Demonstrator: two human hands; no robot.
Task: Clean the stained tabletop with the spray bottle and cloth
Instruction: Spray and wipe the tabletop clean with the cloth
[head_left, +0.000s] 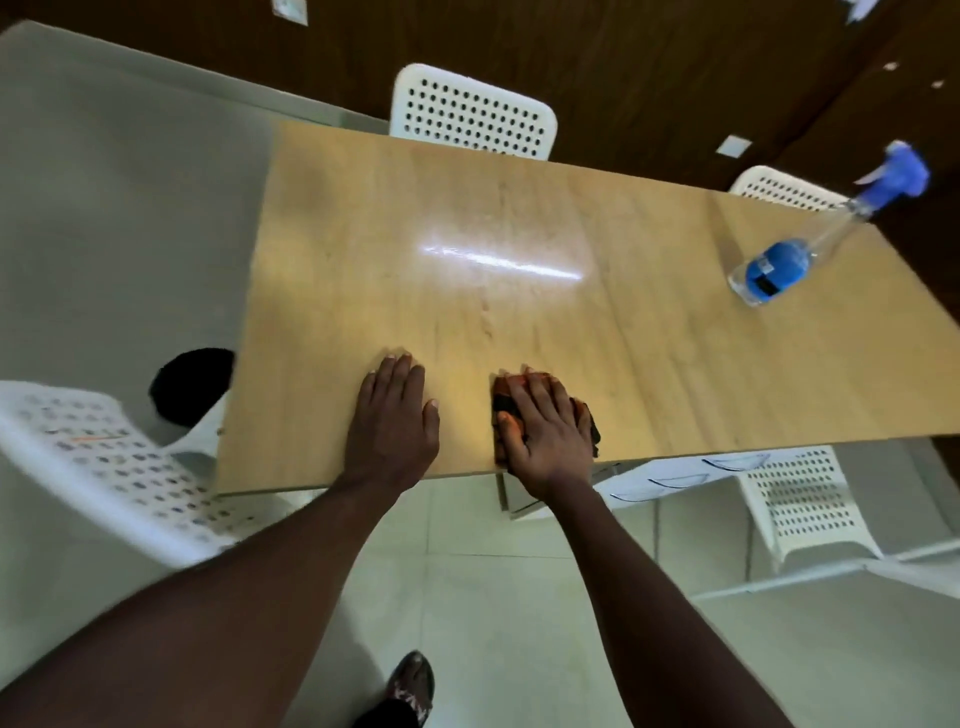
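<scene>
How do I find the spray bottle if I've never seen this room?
Look at the long wooden table. Near its far right end the spray bottle stands alone. It is clear plastic with a blue label and blue trigger top, unlike the orange cloth under the right hand.

1. The single head view looks steeply down and forward from above the tabletop's (519, 312) near edge.
2. It sits close, with both forearms reaching in from below.
</scene>
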